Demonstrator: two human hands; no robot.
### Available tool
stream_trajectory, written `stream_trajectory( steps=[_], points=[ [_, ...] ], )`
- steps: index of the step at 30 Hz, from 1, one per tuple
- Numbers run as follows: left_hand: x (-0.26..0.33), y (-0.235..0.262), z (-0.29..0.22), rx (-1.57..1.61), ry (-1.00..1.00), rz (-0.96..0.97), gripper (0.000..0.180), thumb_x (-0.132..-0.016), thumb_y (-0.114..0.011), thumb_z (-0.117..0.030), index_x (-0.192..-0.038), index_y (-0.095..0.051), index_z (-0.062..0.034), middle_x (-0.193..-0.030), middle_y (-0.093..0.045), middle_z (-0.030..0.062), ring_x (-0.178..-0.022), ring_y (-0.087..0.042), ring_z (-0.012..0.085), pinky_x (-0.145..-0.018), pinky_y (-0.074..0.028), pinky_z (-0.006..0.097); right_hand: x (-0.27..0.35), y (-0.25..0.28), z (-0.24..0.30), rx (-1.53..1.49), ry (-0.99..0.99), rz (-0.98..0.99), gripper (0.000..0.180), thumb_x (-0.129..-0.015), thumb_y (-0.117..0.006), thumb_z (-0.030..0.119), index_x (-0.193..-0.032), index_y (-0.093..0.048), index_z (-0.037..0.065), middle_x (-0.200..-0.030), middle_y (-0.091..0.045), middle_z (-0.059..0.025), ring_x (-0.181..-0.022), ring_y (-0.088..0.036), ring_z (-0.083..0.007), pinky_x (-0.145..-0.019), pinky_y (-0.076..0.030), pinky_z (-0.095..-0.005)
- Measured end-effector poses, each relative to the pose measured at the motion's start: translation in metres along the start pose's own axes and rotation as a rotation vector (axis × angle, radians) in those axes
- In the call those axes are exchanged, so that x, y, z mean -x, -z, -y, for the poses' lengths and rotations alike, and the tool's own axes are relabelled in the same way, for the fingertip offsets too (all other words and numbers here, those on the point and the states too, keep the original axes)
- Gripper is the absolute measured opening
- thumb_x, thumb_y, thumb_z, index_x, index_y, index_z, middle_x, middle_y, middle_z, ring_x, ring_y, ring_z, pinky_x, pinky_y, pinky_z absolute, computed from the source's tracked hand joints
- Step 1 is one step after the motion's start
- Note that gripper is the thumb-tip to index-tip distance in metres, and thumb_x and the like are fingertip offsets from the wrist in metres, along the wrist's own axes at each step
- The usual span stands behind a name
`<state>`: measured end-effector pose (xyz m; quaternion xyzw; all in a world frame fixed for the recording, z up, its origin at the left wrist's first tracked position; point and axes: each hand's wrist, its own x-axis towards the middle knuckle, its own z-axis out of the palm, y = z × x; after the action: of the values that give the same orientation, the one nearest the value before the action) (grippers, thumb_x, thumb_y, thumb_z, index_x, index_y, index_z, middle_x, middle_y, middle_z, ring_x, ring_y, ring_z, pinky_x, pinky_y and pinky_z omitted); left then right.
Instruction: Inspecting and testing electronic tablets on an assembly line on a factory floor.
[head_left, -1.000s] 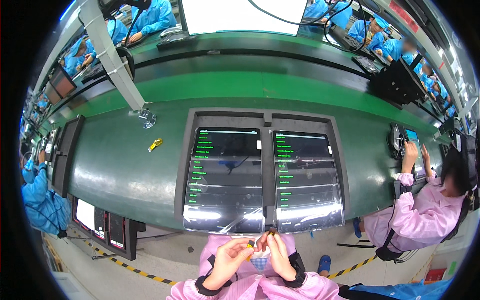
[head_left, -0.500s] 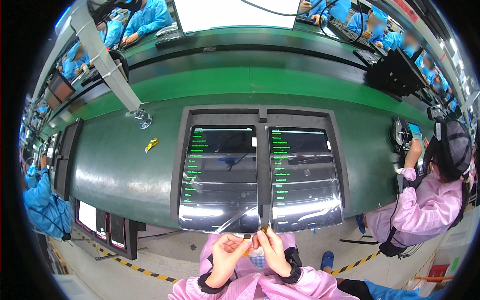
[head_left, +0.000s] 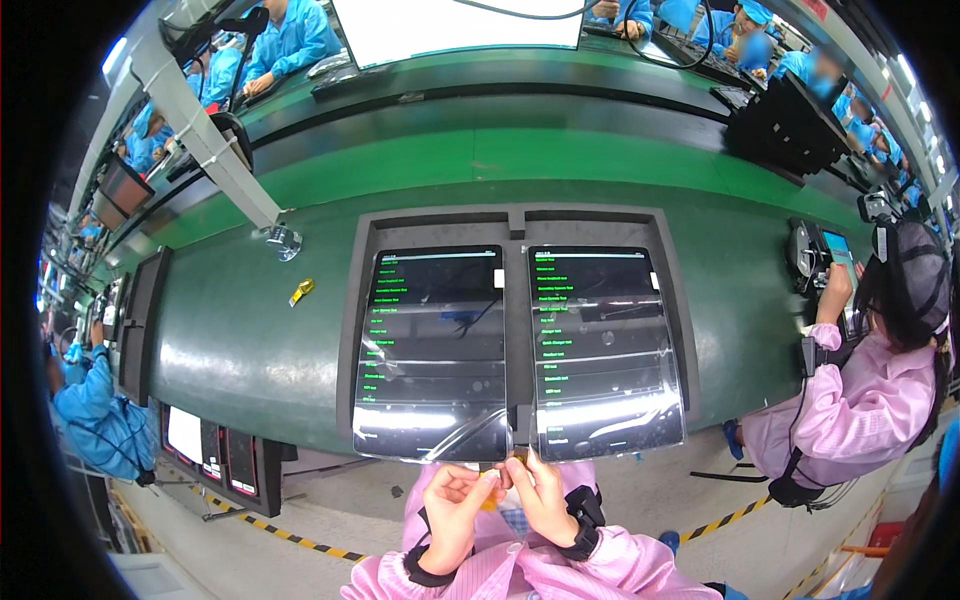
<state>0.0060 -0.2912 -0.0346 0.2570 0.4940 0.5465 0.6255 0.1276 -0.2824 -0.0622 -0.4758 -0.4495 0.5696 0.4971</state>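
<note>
Drawn closer together below left tablet (head_left: 432, 350), left hand (head_left: 452, 505) and right hand (head_left: 537, 492), fingers pinching clear film (head_left: 455, 447) edge at bench (head_left: 250, 340) front.

Electronics factory line, green workbench (head_left: 250, 340), tablets (head_left: 432, 350) (screens lit), gowned workers (head_left: 860, 400)

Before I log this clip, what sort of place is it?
Most likely an electronics assembly or test line: two tablets with lit screens sit in a fixture on a long green bench, and workers in blue smocks line the far side.
</note>
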Motion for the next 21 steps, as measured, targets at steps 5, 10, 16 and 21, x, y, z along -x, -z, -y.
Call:
stream_trajectory(
  steps=[5,10,16,21],
  points=[
    [0.0,0.0,0.001,0.026,-0.001,-0.008,0.012,-0.083,-0.063,0.0,-0.086,-0.052,0.0006,-0.08,-0.066,0.0154,-0.065,-0.065,0.0172,-0.06,-0.053,0.027,-0.003,-0.002,0.0,0.09,0.086,-0.022,0.021,-0.094,-0.047,0.012,-0.094,-0.058,-0.006,-0.065,-0.058,-0.0087,-0.056,-0.056,-0.0149,-0.053,-0.042,-0.0267],
    [0.0,-0.009,-0.003,0.022,-0.02,-0.046,0.008,-0.084,-0.061,0.0,-0.086,-0.053,0.0003,-0.082,-0.066,0.0145,-0.066,-0.064,0.0168,-0.059,-0.051,0.027,0.0,0.0,-0.009,0.152,0.095,-0.039,0.02,-0.093,-0.049,0.013,-0.095,-0.059,-0.005,-0.069,-0.062,-0.0124,-0.056,-0.059,-0.0205,-0.053,-0.043,-0.0288],
    [-0.002,-0.009,-0.008,0.066,0.008,-0.038,0.01,-0.083,-0.062,-0.001,-0.089,-0.054,0.0013,-0.088,-0.065,0.0143,-0.076,-0.065,0.0188,-0.069,-0.053,0.029,-0.002,-0.005,-0.001,0.133,0.105,-0.045,0.022,-0.094,-0.048,0.014,-0.094,-0.057,-0.006,-0.068,-0.062,-0.0128,-0.057,-0.06,-0.0213,-0.053,-0.045,-0.0301],
    [0.009,0.011,-0.034,-0.574,-0.28,0.035,0.024,-0.076,-0.068,0.001,-0.097,-0.056,0.0031,-0.089,-0.064,0.0113,-0.085,-0.063,0.0207,-0.077,-0.051,0.03,-0.003,0.001,-0.001,0.18,0.113,-0.022,0.023,-0.094,-0.047,0.014,-0.091,-0.055,-0.007,-0.067,-0.061,-0.0117,-0.059,-0.061,-0.0199,-0.054,-0.046,-0.029]
  ],
)
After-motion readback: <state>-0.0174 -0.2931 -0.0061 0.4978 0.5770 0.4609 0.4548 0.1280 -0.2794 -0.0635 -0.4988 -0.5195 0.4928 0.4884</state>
